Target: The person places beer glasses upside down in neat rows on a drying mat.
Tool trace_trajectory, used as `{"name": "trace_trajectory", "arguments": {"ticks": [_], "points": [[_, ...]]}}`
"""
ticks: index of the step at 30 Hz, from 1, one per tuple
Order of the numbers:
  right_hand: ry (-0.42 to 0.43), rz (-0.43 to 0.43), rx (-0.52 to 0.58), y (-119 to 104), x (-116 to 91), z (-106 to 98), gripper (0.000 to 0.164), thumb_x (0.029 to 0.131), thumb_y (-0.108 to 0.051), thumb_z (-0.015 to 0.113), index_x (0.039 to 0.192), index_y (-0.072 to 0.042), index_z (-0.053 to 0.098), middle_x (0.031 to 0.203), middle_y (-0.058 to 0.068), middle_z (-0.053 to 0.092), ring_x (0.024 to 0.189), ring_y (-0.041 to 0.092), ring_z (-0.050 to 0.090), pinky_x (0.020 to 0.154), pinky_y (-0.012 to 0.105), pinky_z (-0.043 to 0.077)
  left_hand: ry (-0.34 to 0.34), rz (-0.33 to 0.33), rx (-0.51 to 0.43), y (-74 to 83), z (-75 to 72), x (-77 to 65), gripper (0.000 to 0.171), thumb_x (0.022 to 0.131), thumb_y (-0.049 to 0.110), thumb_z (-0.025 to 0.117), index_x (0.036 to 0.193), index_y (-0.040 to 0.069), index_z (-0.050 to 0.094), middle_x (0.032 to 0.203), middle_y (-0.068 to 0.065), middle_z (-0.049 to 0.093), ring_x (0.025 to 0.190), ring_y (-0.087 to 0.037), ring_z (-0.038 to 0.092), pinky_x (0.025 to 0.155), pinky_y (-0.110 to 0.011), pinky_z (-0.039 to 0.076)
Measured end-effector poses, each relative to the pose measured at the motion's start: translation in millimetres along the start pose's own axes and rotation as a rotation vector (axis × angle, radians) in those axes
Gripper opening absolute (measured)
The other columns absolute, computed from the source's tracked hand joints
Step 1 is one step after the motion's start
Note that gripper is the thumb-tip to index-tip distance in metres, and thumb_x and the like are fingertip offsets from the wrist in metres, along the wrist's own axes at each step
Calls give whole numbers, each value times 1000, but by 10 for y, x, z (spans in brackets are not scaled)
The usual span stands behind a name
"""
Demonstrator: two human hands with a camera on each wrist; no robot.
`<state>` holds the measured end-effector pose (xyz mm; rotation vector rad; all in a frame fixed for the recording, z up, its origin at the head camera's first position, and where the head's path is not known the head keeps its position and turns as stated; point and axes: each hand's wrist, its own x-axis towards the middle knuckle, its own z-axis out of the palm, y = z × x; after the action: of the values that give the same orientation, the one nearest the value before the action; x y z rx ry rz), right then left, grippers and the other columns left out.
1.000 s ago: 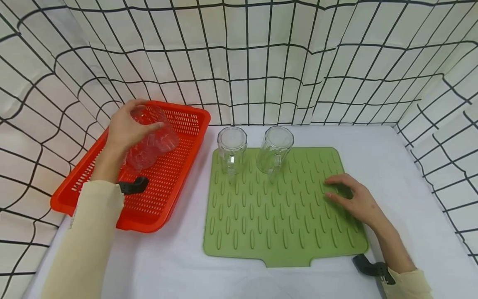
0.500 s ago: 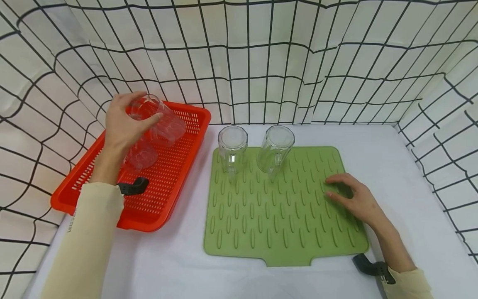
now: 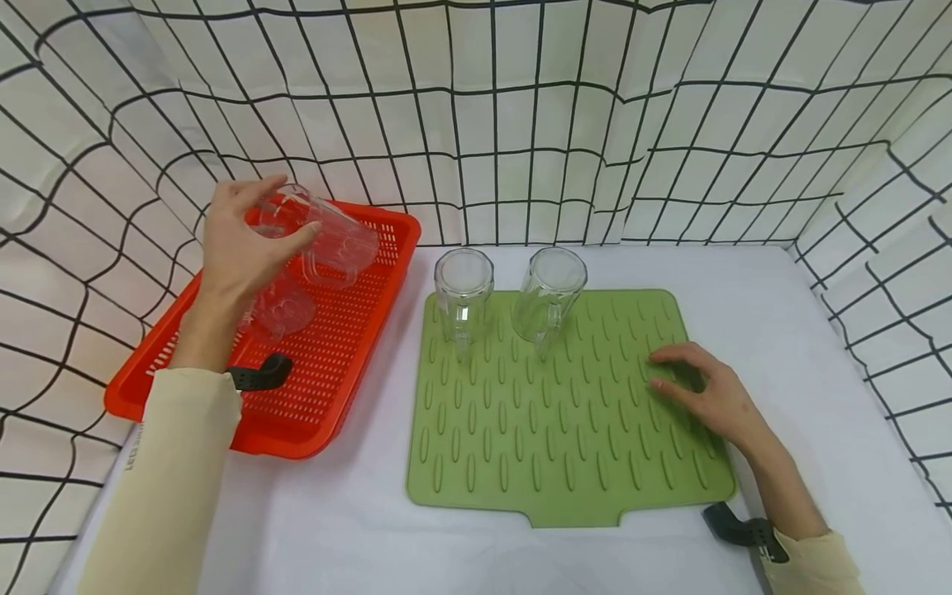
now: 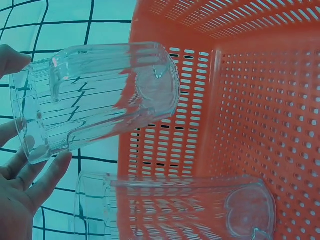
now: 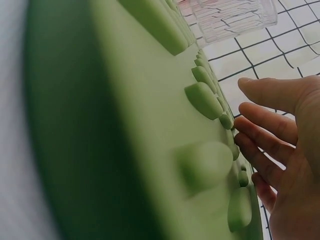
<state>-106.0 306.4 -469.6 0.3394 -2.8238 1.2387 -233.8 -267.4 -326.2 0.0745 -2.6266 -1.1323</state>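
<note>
A smooth white cloth (image 3: 357,537), faintly creased, covers the surface; at its near side lie a pale yellow left sleeve (image 3: 156,479) and a matching right sleeve (image 3: 818,562); a green mat (image 3: 521,430) with rows of raised oval ribs lies flat on it, tab toward the person; the right hand (image 3: 706,392) is at the mat's right edge, thumb and fingers apart in a loose curve; whether they touch the ribs I cannot tell.

Left of the mat sits a red perforated basket (image 3: 327,355); inside lies a second mug (image 3: 283,310), clear and ribbed; farther back the left hand (image 3: 245,235) pinches a glass mug (image 3: 345,240) by one end between thumb and fingers, tilted sideways over the basket's far part, handle toward the person; two more clear mugs (image 3: 463,297) stand side by side on the mat's far part; beyond rises white cloth walling (image 3: 521,124) with a black grid, curving round both sides.

Compared with one second ago, the pinched mug is higher, farther right and clear of the second mug; the right hand, mat and standing mugs look unchanged.
</note>
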Motion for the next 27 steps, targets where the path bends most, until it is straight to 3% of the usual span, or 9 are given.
{"name": "trace_trajectory", "arguments": {"ticks": [6,12,19,27], "points": [[4,2,0,7,-1,-4,33,93,-21,79,125,-17,70,131,4,66,127,-21,38,109,2,25,1,23,-30,11,-45,-23,67,92,37,77,153,34,51,128,22,39,115,-13,53,84,-8,52],[2,11,5,8,-3,-9,32,94,-21,79,125,-18,70,132,4,66,128,-20,39,110,2,25,2,40,-121,21,-78,-49,62,91,28,79,149,29,58,124,19,42,105,-11,59,79,-3,51],[5,11,4,3,3,-15,32,94,-21,78,125,-16,70,131,4,66,128,-20,39,110,2,25,26,57,-223,-4,-133,-79,61,89,23,80,146,21,60,121,16,49,119,-8,51,81,-3,52],[-1,9,16,-7,-1,-12,32,94,-21,78,125,-16,70,131,4,66,128,-21,39,110,2,25,24,71,-264,-64,-153,-151,56,90,22,78,144,24,61,132,7,65,117,-9,61,88,-6,53]]}}
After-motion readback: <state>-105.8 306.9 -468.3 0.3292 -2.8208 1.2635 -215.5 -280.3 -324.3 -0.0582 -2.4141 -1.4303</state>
